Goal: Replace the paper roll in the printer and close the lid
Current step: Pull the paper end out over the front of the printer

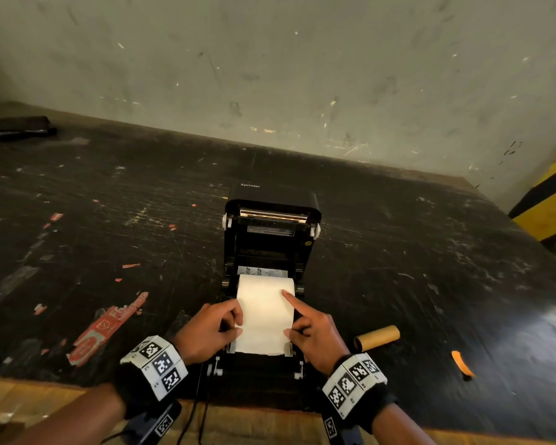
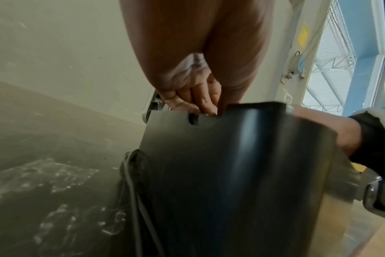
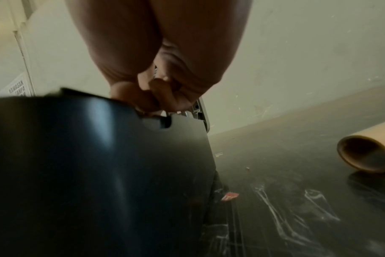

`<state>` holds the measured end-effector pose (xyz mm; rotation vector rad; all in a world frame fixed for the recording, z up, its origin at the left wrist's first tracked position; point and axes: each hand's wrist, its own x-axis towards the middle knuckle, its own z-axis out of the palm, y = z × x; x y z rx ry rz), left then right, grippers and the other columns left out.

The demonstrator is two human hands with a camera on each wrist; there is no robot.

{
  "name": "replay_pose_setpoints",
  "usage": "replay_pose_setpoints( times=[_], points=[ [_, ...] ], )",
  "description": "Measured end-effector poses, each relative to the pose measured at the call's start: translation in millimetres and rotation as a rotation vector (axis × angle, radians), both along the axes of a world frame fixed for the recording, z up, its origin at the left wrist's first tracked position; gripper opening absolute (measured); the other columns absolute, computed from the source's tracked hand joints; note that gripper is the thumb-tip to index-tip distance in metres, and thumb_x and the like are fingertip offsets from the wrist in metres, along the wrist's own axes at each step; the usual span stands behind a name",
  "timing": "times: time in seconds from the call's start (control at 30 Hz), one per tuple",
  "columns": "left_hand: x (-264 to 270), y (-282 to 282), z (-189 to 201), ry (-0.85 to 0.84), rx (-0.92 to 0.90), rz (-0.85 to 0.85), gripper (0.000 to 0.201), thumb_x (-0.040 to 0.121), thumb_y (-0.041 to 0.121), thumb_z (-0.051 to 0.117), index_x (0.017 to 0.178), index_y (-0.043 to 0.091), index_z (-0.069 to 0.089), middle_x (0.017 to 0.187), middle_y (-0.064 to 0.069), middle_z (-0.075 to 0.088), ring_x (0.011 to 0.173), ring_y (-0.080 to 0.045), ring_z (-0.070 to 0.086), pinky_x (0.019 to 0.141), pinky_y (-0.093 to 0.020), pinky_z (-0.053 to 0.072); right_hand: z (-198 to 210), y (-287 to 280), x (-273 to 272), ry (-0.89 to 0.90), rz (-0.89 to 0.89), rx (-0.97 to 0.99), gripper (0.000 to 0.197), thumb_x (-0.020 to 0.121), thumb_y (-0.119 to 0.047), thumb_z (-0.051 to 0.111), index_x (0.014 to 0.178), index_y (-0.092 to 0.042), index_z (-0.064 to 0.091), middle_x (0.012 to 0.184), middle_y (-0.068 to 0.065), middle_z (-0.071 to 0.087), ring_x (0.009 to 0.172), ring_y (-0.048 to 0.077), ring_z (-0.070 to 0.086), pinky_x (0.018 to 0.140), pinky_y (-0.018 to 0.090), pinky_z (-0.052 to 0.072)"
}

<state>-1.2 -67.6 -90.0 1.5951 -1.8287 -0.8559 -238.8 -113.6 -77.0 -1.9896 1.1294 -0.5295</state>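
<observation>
A black printer (image 1: 270, 245) stands on the dark table with its lid (image 1: 272, 203) raised toward the wall. A white paper roll (image 1: 265, 282) lies in the bay, and its loose end (image 1: 264, 332) is drawn forward over the front edge. My left hand (image 1: 238, 322) pinches the paper's left edge with curled fingers. My right hand (image 1: 288, 313) rests its straight index finger on the paper, with the thumb at the right edge. The wrist views show only the printer's dark shell (image 2: 231, 173) (image 3: 99, 165) and curled fingers (image 2: 196, 102) (image 3: 160, 100) above it.
An empty cardboard core (image 1: 377, 338) (image 3: 366, 154) lies right of the printer, an orange scrap (image 1: 462, 364) beyond it. Cables (image 1: 193, 415) run off the table's front edge (image 1: 45, 390). A yellow-black striped post (image 1: 549, 213) stands far right, and a dark roll (image 1: 13, 126) lies far left.
</observation>
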Motion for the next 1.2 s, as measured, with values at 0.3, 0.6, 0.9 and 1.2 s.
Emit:
replay_pose_setpoints(
  times=[0.3, 0.6, 0.9, 1.2],
  points=[
    [-4.7, 3.6, 6.4, 0.035, -0.061, -0.001, 0.013, 0.083, 0.013, 0.065, 0.078, 0.022, 0.056, 0.072, 0.001, 0.068, 0.072, -0.008, 0.063, 0.066, -0.018, 0.044, -1.2, -1.5, 0.0, 0.041, 0.001, 0.012, 0.077, 0.088, -0.014, 0.062, 0.142, -0.045, 0.017, 0.084, -0.002, 0.072, 0.084, 0.002, 0.067, 0.081, 0.015, 0.051],
    [-2.9, 4.7, 7.2, 0.050, -0.076, 0.021, 0.009, 0.083, 0.015, 0.066, 0.080, 0.021, 0.061, 0.073, 0.003, 0.068, 0.067, -0.003, 0.060, 0.061, -0.009, 0.042, -0.1, -2.5, 2.2, 0.059, 0.012, 0.003, 0.077, 0.088, -0.014, 0.063, 0.139, -0.049, 0.016, 0.077, 0.001, 0.071, 0.075, 0.006, 0.067, 0.080, 0.021, 0.055],
    [1.6, 1.8, 8.2, -0.004, -0.047, -0.071, 0.012, 0.083, 0.010, 0.065, 0.080, 0.021, 0.061, 0.072, 0.001, 0.067, 0.069, -0.009, 0.062, 0.065, -0.019, 0.049, 0.0, -2.8, 4.6, 0.060, 0.003, 0.008, 0.081, 0.087, -0.013, 0.063, 0.136, -0.053, 0.013, 0.080, 0.003, 0.072, 0.072, 0.009, 0.069, 0.073, 0.023, 0.058],
    [-2.1, 5.2, 4.8, -0.010, -0.120, -0.025, 0.011, 0.083, 0.010, 0.065, 0.079, 0.020, 0.061, 0.076, 0.004, 0.067, 0.074, -0.008, 0.061, 0.064, -0.019, 0.048, 5.7, -1.1, 4.3, 0.012, -0.022, 0.100, 0.093, 0.084, -0.012, 0.067, 0.140, -0.051, 0.004, 0.089, 0.000, 0.072, 0.085, 0.006, 0.069, 0.081, 0.028, 0.057]
  ],
)
